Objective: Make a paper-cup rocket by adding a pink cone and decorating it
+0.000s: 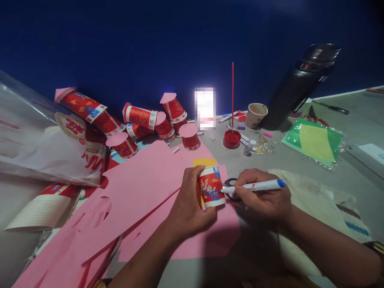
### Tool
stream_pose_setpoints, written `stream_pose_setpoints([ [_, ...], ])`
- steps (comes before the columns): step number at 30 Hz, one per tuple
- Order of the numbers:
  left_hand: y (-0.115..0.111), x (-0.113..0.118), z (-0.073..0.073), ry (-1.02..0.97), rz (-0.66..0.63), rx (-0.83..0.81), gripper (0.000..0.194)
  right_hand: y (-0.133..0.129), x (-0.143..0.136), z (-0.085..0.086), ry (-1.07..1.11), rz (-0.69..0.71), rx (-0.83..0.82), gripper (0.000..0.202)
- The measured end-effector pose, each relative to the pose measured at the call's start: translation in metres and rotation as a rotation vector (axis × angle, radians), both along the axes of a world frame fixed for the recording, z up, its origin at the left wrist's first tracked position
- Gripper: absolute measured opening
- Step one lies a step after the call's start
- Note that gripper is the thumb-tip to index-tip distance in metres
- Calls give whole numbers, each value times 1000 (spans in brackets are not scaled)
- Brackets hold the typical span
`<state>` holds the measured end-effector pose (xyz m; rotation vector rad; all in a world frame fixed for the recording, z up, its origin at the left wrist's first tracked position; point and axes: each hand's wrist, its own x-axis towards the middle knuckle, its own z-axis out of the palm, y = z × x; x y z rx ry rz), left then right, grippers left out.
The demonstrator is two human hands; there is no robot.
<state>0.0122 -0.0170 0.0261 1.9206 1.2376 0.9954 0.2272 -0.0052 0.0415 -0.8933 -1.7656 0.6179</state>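
Tilted on its side above the pink paper [141, 180], a red-and-white paper cup [211, 186] with blue and gold print is gripped between the fingers and thumb of my left hand [190, 200]. My right hand [264, 200] is closed around a white marker [258, 185] with a blue end. The marker's tip points left and meets the cup's printed side; I cannot tell whether it touches. Black-handled scissors [230, 188] lie partly hidden between my hands. A yellow piece of paper [204, 163] shows behind the cup.
Several red cups with pink paper tops [189, 137] stand or lie at the back left. A plastic bag [45, 132] and stacked cups [42, 210] sit left. Behind are a red pot with a stick [231, 139], a patterned cup [256, 114] and a black bottle [300, 84]; a cloth [312, 216] lies right.
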Motion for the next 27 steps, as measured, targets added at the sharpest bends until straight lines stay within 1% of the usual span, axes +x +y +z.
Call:
stream_pose_setpoints([
  [7,-1,0,-5,-7,1,-50,86,1,-2,-3,-24,-10,18,11],
  [14,-2,1,-1,-18,-11,-33,84,0,1,-7,-23,-3,6,10],
  [21,-3,0,-2,-43,-22,-31,83,-1,0,-5,-27,-13,-11,11],
  [27,-1,1,-1,-43,-24,-10,82,-2,0,-2,-22,14,-22,11],
])
